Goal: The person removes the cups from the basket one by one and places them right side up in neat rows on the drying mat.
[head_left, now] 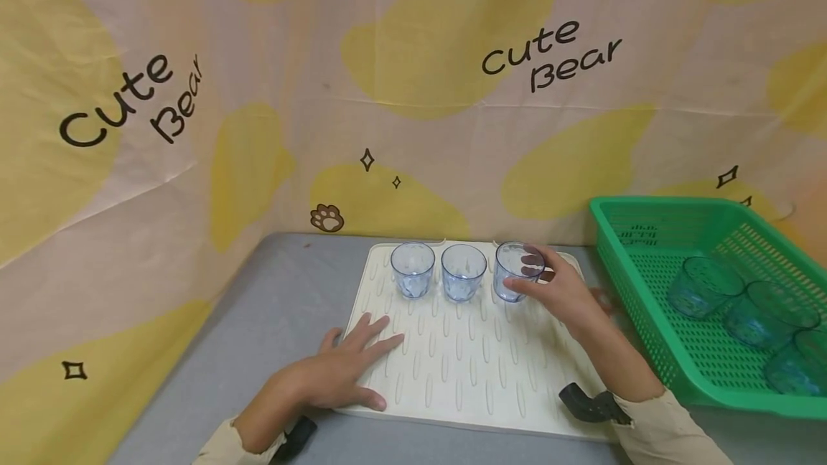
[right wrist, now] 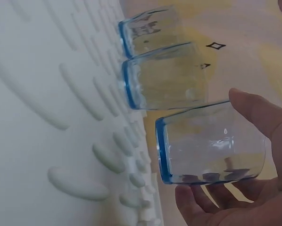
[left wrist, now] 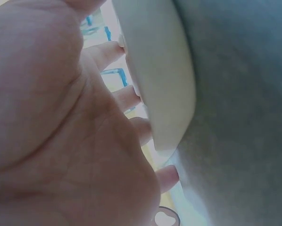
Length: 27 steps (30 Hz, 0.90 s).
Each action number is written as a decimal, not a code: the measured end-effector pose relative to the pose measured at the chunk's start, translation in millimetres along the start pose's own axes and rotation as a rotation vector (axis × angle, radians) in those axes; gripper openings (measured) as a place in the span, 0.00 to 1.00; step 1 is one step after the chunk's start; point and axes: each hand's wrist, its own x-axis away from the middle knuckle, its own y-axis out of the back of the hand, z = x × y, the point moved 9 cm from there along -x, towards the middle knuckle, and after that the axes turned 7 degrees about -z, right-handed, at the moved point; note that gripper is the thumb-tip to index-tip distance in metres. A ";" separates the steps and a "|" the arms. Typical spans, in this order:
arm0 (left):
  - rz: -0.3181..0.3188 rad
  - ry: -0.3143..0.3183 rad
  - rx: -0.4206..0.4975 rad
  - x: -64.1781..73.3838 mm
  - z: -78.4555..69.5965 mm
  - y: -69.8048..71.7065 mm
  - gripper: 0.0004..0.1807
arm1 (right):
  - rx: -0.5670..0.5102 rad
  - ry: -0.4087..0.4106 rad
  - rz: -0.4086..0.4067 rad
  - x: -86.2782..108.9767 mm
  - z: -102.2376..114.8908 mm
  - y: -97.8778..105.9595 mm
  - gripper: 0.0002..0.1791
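Note:
Two clear blue-tinted glasses, the left one (head_left: 413, 282) and the middle one (head_left: 461, 285), stand upright along the far side of a cream ridged mat (head_left: 452, 372). To their right, my right hand (head_left: 568, 296) grips a third glass (head_left: 509, 285) by its sides, thumb opposite the fingers. In the right wrist view this glass (right wrist: 207, 146) is upright, its base at or just above the mat; I cannot tell whether they touch. My left hand (head_left: 339, 375) rests with spread fingers on the mat's left edge, holding nothing.
A green plastic basket (head_left: 623, 293) stands at the right beside the mat. Inside it are three more glasses (head_left: 704, 289). A patterned cloth (head_left: 426, 135) hangs behind the grey table (head_left: 258, 336) and along its left side.

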 end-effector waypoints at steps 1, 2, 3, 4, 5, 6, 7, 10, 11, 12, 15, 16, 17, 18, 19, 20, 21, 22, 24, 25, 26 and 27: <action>-0.001 -0.003 0.001 0.3 -0.3 0.3 0.52 | 0.004 -0.004 -0.001 -0.7 -1.7 -0.6 0.49; -0.002 -0.006 0.001 0.5 -0.5 0.6 0.52 | 0.001 -0.007 -0.003 -1.5 -3.4 -1.1 0.49; -0.002 -0.008 0.000 0.7 -0.5 0.8 0.51 | 0.002 -0.009 -0.006 -2.0 -4.8 -1.3 0.49; -0.004 -0.011 0.001 0.9 -0.6 1.1 0.51 | -0.003 -0.005 -0.007 -2.4 -5.5 -1.6 0.49; -0.005 -0.014 -0.001 1.1 -0.5 1.3 0.51 | -0.004 -0.002 -0.009 -2.7 -6.5 -2.0 0.49; -0.005 -0.014 -0.002 1.2 -0.2 1.3 0.51 | -0.006 0.003 -0.007 -2.9 -7.3 -2.8 0.49; -0.006 -0.016 -0.005 1.3 0.0 1.2 0.51 | -0.004 0.003 -0.003 -3.4 -9.0 -4.2 0.49; -0.008 -0.014 -0.007 1.4 1.0 0.9 0.51 | -0.003 0.024 0.022 -3.9 -12.6 -10.8 0.48; -0.009 -0.013 -0.007 1.3 1.3 0.8 0.51 | -0.002 0.028 0.027 -4.2 -14.0 -12.9 0.48; -0.010 -0.011 -0.007 1.3 1.6 0.6 0.51 | -0.003 0.035 0.033 -4.6 -15.2 -14.8 0.48; -0.013 -0.010 -0.007 1.0 1.7 0.3 0.51 | -0.002 0.052 0.027 -5.3 -17.6 -17.0 0.47; -0.014 -0.009 -0.006 0.8 1.6 0.3 0.51 | 0.001 0.057 0.022 -5.5 -17.9 -16.8 0.46; -0.014 -0.010 -0.007 0.7 1.5 0.3 0.52 | 0.006 0.064 0.017 -5.6 -17.9 -16.5 0.46; -0.015 -0.011 -0.005 0.6 1.3 0.4 0.52 | 0.009 0.069 0.014 -5.6 -17.8 -16.3 0.46; -0.017 -0.013 -0.006 0.6 1.2 0.5 0.52 | 0.012 0.073 0.012 -5.5 -17.4 -16.0 0.46; -0.018 -0.013 -0.005 0.4 1.0 0.7 0.51 | 0.012 0.076 0.011 -5.5 -17.2 -15.8 0.46; -0.019 -0.015 -0.005 0.3 0.9 0.9 0.51 | 0.015 0.079 0.009 -5.4 -16.8 -15.6 0.46; -0.021 -0.017 -0.006 0.2 0.7 1.0 0.51 | 0.017 0.080 0.007 -5.4 -16.5 -15.4 0.46; -0.022 -0.019 -0.006 0.2 0.5 1.0 0.51 | 0.018 0.078 0.008 -5.2 -16.2 -15.7 0.46; -0.022 -0.020 -0.008 0.3 0.4 0.9 0.51 | 0.018 0.076 0.009 -5.1 -16.2 -16.0 0.46; -0.021 -0.021 -0.007 0.2 0.3 0.7 0.51 | 0.020 0.073 0.009 -4.8 -16.3 -16.3 0.46; -0.021 -0.021 -0.007 0.4 0.3 0.4 0.51 | 0.023 0.070 0.010 -4.7 -16.7 -16.7 0.46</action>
